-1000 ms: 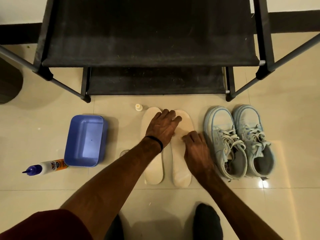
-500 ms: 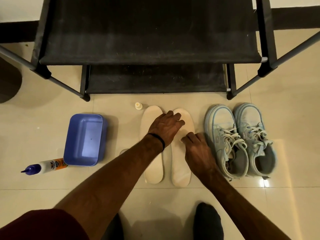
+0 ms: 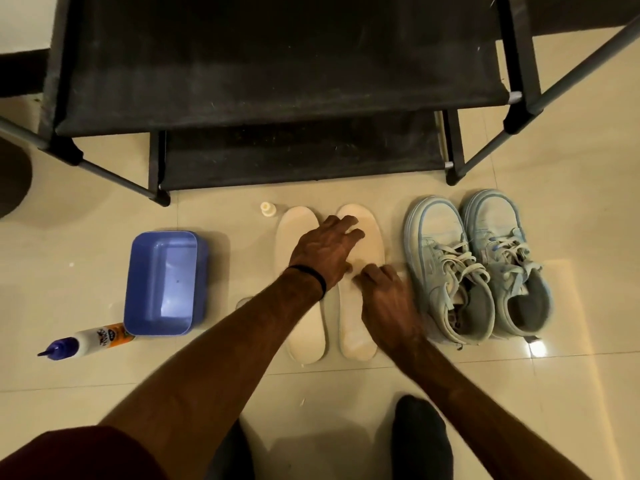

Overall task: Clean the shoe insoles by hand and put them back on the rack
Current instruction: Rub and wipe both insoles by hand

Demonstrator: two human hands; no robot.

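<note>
On the tile floor (image 3: 571,393) by the black rack (image 3: 277,81) lie two insoles (image 3: 360,327); my left hand (image 3: 325,251) lies flat on them; my right hand (image 3: 388,292) presses one, fingers bent.

Floor (image 3: 571,393): glossy beige tiles with thin pale grout lines.
Light: warm and dim, with one bright glare spot (image 3: 536,348) on the tile at the right.
Wall (image 3: 24,22): a pale strip in the far left corner, with a dark skirting band below it.
Furniture: a black shoe rack (image 3: 277,74) with two fabric shelves and grey metal tubes in black joints, standing on the floor.
Left edge: a dark round shape (image 3: 14,181), cut by the frame; I cannot tell what it is.
</note>
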